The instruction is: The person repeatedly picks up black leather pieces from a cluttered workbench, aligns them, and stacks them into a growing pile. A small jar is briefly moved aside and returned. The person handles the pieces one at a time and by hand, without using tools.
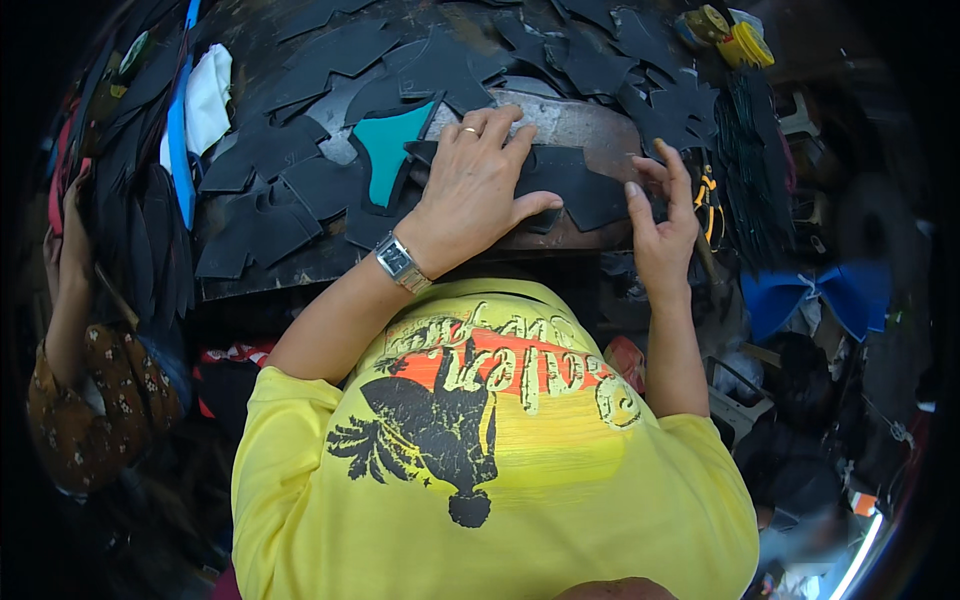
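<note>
My left hand (470, 185), with a ring and a silver wristwatch (398, 261), lies palm down with its fingers stretched out over a flat black cut piece (592, 193). Its thumb points right across that piece. At the right end of the same piece is my right hand (665, 220), fingers raised and apart, the thumb tip close to the piece's edge. Just left of my left hand rests a teal piece with a black border (385, 155). Under the black piece shows a worn brown and grey board (612, 130). What lies beneath my left palm is hidden.
Many black cut pieces (262, 235) cover the dark worktable. Yellow round containers (745, 45) stand at the far right, near a stack of dark strips (755, 170). A blue strip (181, 140) and white cloth (208, 98) are at the left, where another person's arm (70, 280) reaches in.
</note>
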Demonstrator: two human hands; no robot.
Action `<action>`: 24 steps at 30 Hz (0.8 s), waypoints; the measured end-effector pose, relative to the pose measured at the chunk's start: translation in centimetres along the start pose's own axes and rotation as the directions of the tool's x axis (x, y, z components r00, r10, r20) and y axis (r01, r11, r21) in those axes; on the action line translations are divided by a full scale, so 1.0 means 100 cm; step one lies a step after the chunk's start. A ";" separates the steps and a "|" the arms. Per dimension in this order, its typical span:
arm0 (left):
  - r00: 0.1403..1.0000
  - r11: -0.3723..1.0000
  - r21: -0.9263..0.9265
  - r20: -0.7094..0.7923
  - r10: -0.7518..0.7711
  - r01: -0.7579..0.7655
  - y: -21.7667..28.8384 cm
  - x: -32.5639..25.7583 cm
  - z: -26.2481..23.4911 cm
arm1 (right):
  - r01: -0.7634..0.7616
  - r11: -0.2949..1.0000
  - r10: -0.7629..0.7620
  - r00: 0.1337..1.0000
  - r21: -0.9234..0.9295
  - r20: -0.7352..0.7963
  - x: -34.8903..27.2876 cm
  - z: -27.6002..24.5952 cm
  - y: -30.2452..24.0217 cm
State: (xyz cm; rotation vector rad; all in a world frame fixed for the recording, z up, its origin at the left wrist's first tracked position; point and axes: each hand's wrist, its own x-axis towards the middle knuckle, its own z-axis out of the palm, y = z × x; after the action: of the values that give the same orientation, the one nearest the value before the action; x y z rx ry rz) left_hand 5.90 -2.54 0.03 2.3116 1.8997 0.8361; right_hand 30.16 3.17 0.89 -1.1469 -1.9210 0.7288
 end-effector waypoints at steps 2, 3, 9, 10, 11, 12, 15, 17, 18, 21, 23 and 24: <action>0.998 0.999 0.049 0.055 -0.015 0.012 0.004 0.002 0.005 | -0.021 0.980 0.015 0.999 -0.200 -0.032 0.002 -0.014 0.008; 0.998 1.000 -0.007 0.055 -0.019 0.020 0.004 0.004 0.005 | -0.040 0.973 0.032 0.999 -0.226 -0.042 0.003 -0.019 0.012; 0.962 0.926 -0.330 0.253 -0.103 0.186 0.003 0.020 -0.005 | -0.093 0.981 0.091 0.996 -0.170 -0.023 0.000 -0.031 0.022; 0.961 0.884 -0.420 0.257 -0.103 0.207 0.003 0.021 -0.007 | -0.115 0.974 0.116 0.993 -0.194 -0.006 0.000 -0.033 0.022; 0.962 0.833 -0.508 0.254 -0.096 0.218 0.003 0.021 -0.009 | -0.055 0.963 0.049 0.998 -0.265 -0.028 0.002 -0.034 0.022; 0.974 0.832 -0.531 0.222 -0.046 0.160 0.003 0.022 -0.011 | -0.018 0.942 0.007 0.999 -0.336 -0.035 0.006 -0.036 0.022; 0.982 0.824 -0.564 0.177 0.063 0.049 0.005 0.021 -0.022 | 0.099 0.861 -0.114 0.993 -0.499 0.001 0.021 -0.037 0.027; 0.969 0.825 -0.559 0.241 0.062 0.086 0.010 0.016 -0.032 | 0.204 0.828 -0.206 0.977 -0.522 0.055 0.033 -0.032 0.034; 0.951 0.801 -0.581 0.305 0.052 0.143 0.012 0.014 -0.037 | 0.205 0.797 -0.198 0.977 -0.568 0.074 0.038 -0.029 0.038; 0.883 0.709 -0.637 0.468 0.046 0.301 0.015 0.007 -0.051 | 0.211 0.742 -0.186 0.977 -0.636 0.107 0.050 -0.020 0.048; 0.878 0.623 -0.692 0.478 0.016 0.365 0.014 0.001 -0.058 | 0.234 0.761 -0.223 0.970 -0.605 0.094 0.054 -0.015 0.052; 0.878 0.580 -0.717 0.479 0.006 0.388 0.013 -0.002 -0.061 | 0.224 0.794 -0.250 0.968 -0.566 0.032 0.053 -0.013 0.053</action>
State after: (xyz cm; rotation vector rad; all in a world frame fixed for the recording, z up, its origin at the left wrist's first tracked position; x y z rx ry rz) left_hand 4.46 -4.88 5.61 1.5025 1.1679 0.8119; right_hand 32.08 10.38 -0.83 -1.2094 -2.2650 -0.0274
